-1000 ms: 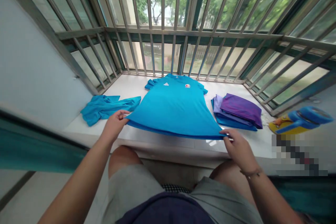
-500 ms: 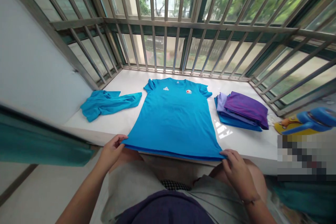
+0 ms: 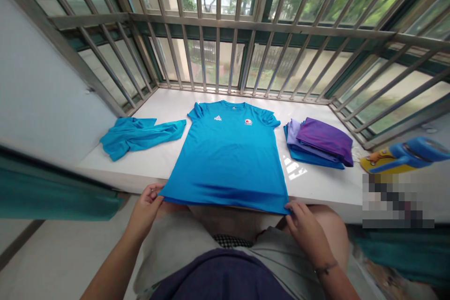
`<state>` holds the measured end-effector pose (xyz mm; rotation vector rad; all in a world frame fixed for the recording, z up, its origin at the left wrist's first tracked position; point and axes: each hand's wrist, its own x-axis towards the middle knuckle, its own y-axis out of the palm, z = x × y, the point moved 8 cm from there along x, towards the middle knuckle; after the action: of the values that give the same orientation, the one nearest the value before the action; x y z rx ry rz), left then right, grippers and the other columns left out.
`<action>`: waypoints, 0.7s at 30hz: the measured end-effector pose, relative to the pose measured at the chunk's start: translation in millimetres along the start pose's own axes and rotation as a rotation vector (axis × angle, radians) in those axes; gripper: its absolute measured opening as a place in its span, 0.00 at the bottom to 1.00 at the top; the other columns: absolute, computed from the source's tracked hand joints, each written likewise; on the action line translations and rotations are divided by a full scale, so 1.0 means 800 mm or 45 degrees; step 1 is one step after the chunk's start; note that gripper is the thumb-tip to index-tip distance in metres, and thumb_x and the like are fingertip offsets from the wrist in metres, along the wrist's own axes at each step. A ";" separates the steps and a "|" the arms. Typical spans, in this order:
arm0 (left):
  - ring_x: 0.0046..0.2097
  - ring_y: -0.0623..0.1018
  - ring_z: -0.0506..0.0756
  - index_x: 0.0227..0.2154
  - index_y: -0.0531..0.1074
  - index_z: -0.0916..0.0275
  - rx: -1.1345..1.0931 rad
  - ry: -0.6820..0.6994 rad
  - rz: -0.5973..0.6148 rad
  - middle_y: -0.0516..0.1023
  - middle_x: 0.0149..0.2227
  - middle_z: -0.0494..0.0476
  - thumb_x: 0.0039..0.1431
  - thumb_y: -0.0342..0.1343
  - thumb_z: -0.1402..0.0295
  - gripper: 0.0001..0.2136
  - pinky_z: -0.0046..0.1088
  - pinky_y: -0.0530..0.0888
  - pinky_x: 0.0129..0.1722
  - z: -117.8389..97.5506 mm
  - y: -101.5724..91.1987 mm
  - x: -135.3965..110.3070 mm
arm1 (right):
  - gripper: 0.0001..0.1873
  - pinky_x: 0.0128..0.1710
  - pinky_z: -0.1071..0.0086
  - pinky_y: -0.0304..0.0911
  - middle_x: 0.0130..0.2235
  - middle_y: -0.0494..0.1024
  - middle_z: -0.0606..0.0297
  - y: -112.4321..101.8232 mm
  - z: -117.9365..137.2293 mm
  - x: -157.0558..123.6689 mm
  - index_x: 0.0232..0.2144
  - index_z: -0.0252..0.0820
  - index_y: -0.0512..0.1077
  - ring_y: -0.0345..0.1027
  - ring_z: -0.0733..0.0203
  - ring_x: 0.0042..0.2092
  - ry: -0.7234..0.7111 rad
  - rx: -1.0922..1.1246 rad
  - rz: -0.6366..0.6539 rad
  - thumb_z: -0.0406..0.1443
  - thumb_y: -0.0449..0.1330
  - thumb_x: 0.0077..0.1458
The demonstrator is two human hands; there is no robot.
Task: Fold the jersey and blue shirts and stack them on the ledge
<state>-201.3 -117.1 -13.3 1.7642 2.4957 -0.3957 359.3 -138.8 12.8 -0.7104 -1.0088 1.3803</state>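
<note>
A blue T-shirt (image 3: 232, 154) lies spread face up, its collar toward the window and its hem reaching over the front edge of the white sill. White and red marks show on its chest. My left hand (image 3: 146, 204) pinches the hem's left corner. At the right corner of the hem, my right hand (image 3: 302, 222) grips the cloth between thumb and fingers. Left of the shirt lies a crumpled teal garment (image 3: 135, 136). To its right is a stack of folded clothes (image 3: 321, 140), purple on top, with lilac and blue layers beneath.
The white sill (image 3: 165, 103) ends at metal window bars (image 3: 218, 56). A blue and yellow bottle (image 3: 404, 154) lies at the right, beside a blurred-out patch. Teal curtains (image 3: 63, 197) hang at both sides. My knees are under the sill's front edge.
The view has shifted slightly. A shallow crease now runs across the shirt near its hem. Both hands still hold the same two corners.
</note>
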 end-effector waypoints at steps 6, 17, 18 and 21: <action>0.43 0.83 0.61 0.40 0.76 0.57 0.171 0.125 0.024 0.84 0.38 0.58 0.44 0.71 0.42 0.27 0.36 0.79 0.47 0.002 -0.011 0.006 | 0.09 0.50 0.54 0.75 0.48 0.79 0.53 0.017 -0.003 -0.007 0.41 0.47 0.76 0.78 0.47 0.48 -0.117 -0.075 0.075 0.36 0.55 0.66; 0.32 0.82 0.61 0.35 0.86 0.53 0.821 -0.044 0.719 0.84 0.29 0.53 0.45 0.66 0.57 0.14 0.31 0.73 0.33 0.049 -0.027 -0.023 | 0.07 0.42 0.54 0.74 0.38 0.85 0.61 0.029 -0.006 -0.045 0.33 0.53 0.80 0.80 0.45 0.40 -0.041 0.082 0.682 0.37 0.61 0.57; 0.29 0.80 0.60 0.36 0.86 0.52 0.855 -0.082 0.741 0.82 0.26 0.51 0.43 0.67 0.58 0.15 0.30 0.71 0.30 0.050 -0.026 -0.027 | 0.06 0.42 0.54 0.74 0.38 0.86 0.63 0.027 0.000 -0.045 0.34 0.55 0.81 0.81 0.44 0.40 -0.023 0.125 0.752 0.38 0.63 0.56; 0.31 0.81 0.61 0.35 0.86 0.52 0.824 0.004 0.703 0.83 0.28 0.53 0.45 0.68 0.57 0.13 0.31 0.72 0.31 0.011 -0.004 -0.024 | 0.11 0.43 0.55 0.74 0.38 0.86 0.63 0.004 0.025 -0.014 0.37 0.54 0.81 0.80 0.46 0.40 -0.016 0.164 0.701 0.44 0.59 0.66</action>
<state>-198.9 -137.5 -17.4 2.5452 1.8516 -1.2327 341.2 -152.3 17.1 -0.9246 -0.7494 1.9063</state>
